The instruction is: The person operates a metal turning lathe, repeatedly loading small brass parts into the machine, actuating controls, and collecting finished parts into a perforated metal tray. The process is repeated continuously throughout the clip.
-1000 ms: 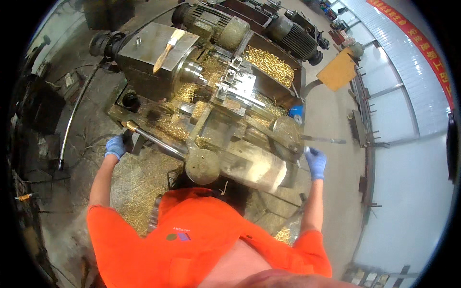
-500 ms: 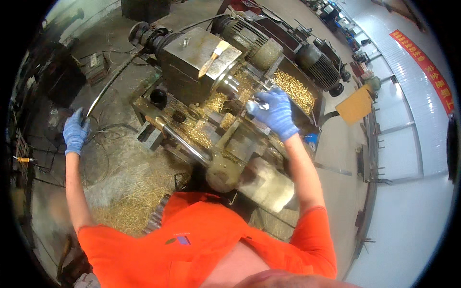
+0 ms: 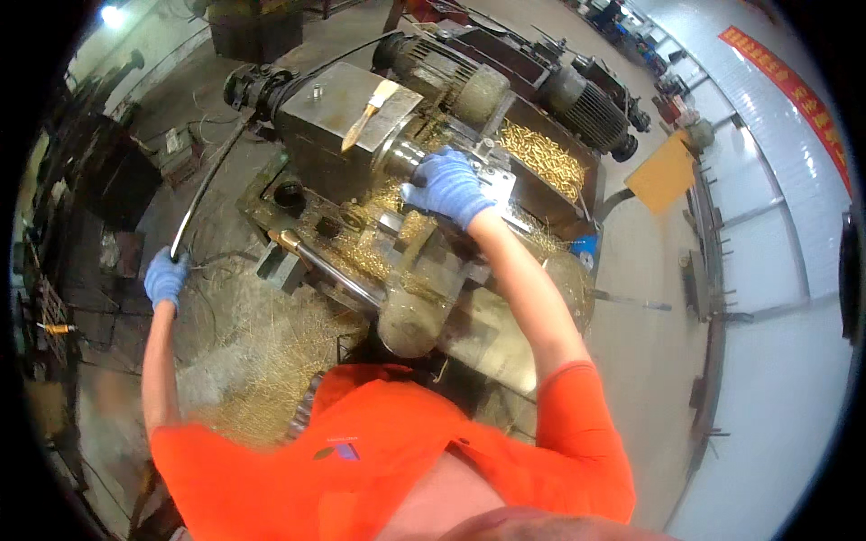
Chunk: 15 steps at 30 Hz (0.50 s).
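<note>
My left hand [image 3: 167,278], in a blue glove, is closed round the lower end of a long metal lever [image 3: 200,194] at the left of a lathe-like machine [image 3: 316,124]. In the middle, my gloved right hand [image 3: 451,187] reaches to the round metal chuck [image 3: 403,160]. Its fingers are curled at the chuck's front; whatever they grip is hidden by the glove. Brass-coloured chips [image 3: 368,261] cover the machine bed below. Behind my right hand, a dark metal bin [image 3: 588,185] holds many small brass parts [image 3: 546,160].
A wooden-handled brush [image 3: 368,115] lies on the machine's box top. In front of the chuck, a metal bar with a wooden handle [image 3: 329,269] lies slanted. Motors [image 3: 586,106] stand behind the bin, and a tan board [image 3: 661,171] is at right. Chips [image 3: 262,383] litter the floor.
My right hand has moved left, from beside the bin to the chuck. The lever's end has swung nearer and slightly right, and my left hand has closed round it.
</note>
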Each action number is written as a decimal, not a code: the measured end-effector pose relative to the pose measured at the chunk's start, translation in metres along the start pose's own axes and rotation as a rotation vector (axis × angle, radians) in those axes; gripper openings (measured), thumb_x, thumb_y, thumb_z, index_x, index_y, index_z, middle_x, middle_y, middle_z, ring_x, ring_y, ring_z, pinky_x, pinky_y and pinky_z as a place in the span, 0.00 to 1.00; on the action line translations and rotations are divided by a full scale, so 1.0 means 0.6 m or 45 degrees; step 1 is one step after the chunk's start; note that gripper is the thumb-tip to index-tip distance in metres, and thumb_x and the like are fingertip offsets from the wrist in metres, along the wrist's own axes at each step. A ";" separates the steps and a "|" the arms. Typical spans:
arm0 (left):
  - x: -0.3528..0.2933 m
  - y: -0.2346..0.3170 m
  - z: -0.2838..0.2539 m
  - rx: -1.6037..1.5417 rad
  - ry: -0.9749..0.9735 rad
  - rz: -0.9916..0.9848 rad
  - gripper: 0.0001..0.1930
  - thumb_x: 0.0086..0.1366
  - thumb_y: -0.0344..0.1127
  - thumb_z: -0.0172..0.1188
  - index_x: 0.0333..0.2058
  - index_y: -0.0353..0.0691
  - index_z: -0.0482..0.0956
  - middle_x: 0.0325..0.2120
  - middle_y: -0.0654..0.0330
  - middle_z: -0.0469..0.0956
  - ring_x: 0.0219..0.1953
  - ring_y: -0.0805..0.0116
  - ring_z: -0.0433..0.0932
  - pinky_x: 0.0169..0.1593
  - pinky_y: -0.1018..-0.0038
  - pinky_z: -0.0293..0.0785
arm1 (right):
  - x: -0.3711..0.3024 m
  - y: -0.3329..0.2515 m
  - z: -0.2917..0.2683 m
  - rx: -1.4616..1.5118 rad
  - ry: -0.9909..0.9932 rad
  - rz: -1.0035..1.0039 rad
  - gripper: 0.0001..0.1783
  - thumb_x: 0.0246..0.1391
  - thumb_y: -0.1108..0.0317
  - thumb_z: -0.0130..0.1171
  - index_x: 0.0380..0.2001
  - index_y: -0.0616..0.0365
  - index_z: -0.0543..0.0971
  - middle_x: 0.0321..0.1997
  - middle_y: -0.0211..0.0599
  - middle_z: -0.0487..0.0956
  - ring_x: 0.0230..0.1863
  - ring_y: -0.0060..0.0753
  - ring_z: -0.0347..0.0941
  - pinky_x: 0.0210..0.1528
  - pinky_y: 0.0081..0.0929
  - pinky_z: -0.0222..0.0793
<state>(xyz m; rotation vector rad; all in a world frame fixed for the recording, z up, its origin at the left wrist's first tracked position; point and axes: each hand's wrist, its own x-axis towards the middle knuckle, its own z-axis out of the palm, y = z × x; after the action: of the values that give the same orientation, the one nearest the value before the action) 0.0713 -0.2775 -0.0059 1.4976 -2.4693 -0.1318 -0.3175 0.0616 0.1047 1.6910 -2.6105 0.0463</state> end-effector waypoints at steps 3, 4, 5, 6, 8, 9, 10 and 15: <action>-0.089 0.132 -0.042 -0.064 -0.172 -0.108 0.20 0.51 0.50 0.59 0.34 0.39 0.76 0.31 0.47 0.77 0.35 0.49 0.76 0.38 0.61 0.70 | -0.005 0.009 -0.001 -0.070 -0.014 0.086 0.27 0.42 0.43 0.51 0.22 0.61 0.81 0.26 0.47 0.78 0.38 0.47 0.70 0.45 0.38 0.65; -0.104 0.132 -0.025 -0.078 -0.213 -0.061 0.20 0.51 0.50 0.58 0.33 0.39 0.76 0.30 0.47 0.77 0.35 0.49 0.76 0.38 0.61 0.70 | -0.009 0.009 -0.002 -0.098 0.002 0.105 0.27 0.42 0.43 0.51 0.22 0.60 0.80 0.25 0.47 0.78 0.38 0.47 0.70 0.45 0.38 0.65; -0.118 0.139 -0.023 -0.130 -0.199 -0.017 0.19 0.51 0.49 0.58 0.33 0.38 0.75 0.29 0.47 0.77 0.35 0.49 0.76 0.38 0.61 0.70 | -0.012 0.007 -0.005 -0.127 0.014 0.117 0.27 0.42 0.43 0.51 0.21 0.60 0.80 0.25 0.47 0.78 0.38 0.47 0.70 0.44 0.38 0.65; -0.125 0.147 -0.027 -0.151 -0.246 -0.030 0.21 0.51 0.50 0.59 0.35 0.38 0.75 0.31 0.46 0.77 0.36 0.49 0.75 0.39 0.61 0.70 | -0.016 0.005 -0.010 -0.158 0.027 0.131 0.27 0.42 0.43 0.51 0.20 0.60 0.80 0.24 0.46 0.77 0.38 0.47 0.70 0.44 0.38 0.65; -0.124 0.142 -0.031 -0.164 -0.344 -0.013 0.24 0.51 0.51 0.61 0.39 0.38 0.75 0.34 0.46 0.76 0.38 0.49 0.75 0.40 0.62 0.70 | -0.065 0.013 -0.043 -0.076 0.114 0.178 0.27 0.43 0.42 0.51 0.20 0.58 0.81 0.22 0.45 0.77 0.36 0.45 0.72 0.43 0.36 0.66; -0.116 0.129 -0.030 -0.156 -0.396 0.024 0.24 0.50 0.50 0.61 0.40 0.38 0.74 0.35 0.46 0.76 0.38 0.49 0.75 0.40 0.62 0.70 | -0.091 0.026 -0.065 -0.054 0.188 0.197 0.26 0.43 0.42 0.51 0.20 0.56 0.81 0.21 0.44 0.77 0.35 0.45 0.72 0.42 0.36 0.66; -0.112 0.123 -0.029 -0.147 -0.457 0.060 0.25 0.50 0.50 0.61 0.42 0.39 0.73 0.35 0.46 0.76 0.39 0.49 0.75 0.41 0.63 0.70 | -0.106 0.057 -0.072 -0.033 0.244 0.243 0.26 0.43 0.41 0.51 0.20 0.54 0.81 0.21 0.43 0.77 0.34 0.44 0.72 0.43 0.36 0.66; -0.071 0.258 -0.110 -0.132 0.168 0.490 0.25 0.56 0.52 0.55 0.50 0.49 0.68 0.37 0.52 0.76 0.35 0.52 0.76 0.37 0.62 0.71 | -0.181 0.160 -0.088 -0.299 0.688 0.500 0.22 0.40 0.44 0.58 0.31 0.50 0.81 0.37 0.44 0.77 0.43 0.44 0.71 0.49 0.37 0.64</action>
<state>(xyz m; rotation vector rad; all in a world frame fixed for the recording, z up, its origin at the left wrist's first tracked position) -0.0259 -0.1644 0.0826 0.9370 -2.5443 -0.0836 -0.3603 0.2019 0.1518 0.9121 -2.3649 0.1705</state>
